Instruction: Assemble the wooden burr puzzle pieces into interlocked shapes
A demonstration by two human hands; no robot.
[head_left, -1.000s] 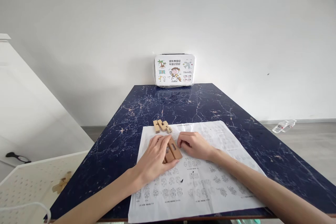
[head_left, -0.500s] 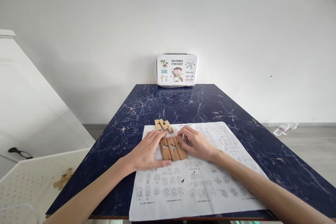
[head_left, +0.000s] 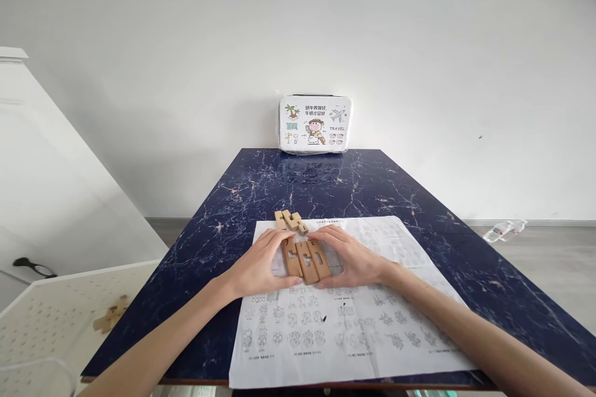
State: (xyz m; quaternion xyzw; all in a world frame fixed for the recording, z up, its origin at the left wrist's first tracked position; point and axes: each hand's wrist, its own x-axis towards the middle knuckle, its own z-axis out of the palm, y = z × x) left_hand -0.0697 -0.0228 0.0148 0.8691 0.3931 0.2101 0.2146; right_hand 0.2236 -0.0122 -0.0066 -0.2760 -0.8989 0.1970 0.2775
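Three notched brown wooden puzzle pieces (head_left: 308, 274) lie side by side on the printed paper sheet (head_left: 372, 366), with numbers marked at their far ends. My left hand (head_left: 254, 268) curves round the left piece, fingertips at its far end and thumb by its near end. On the opposite side, my right hand (head_left: 359, 262) brackets the right piece in the same way, its thumb at the near corner. Just beyond the fingertips lie several paler wooden puzzle pieces (head_left: 291, 219), one bearing a number. Line drawings of assembled shapes cover the sheet.
A dark blue marble-patterned table (head_left: 223, 198) carries everything. At its far edge a white printed case (head_left: 315, 124) stands against the wall. A white perforated surface (head_left: 46, 316) with wooden pieces (head_left: 110, 315) is at lower left. Clear plastic items (head_left: 505, 231) are at the right.
My right hand has gone from pinching at the right piece's far end to spanning its length, thumb now at the near end. The pieces have shifted slightly; the left hand stays alongside.
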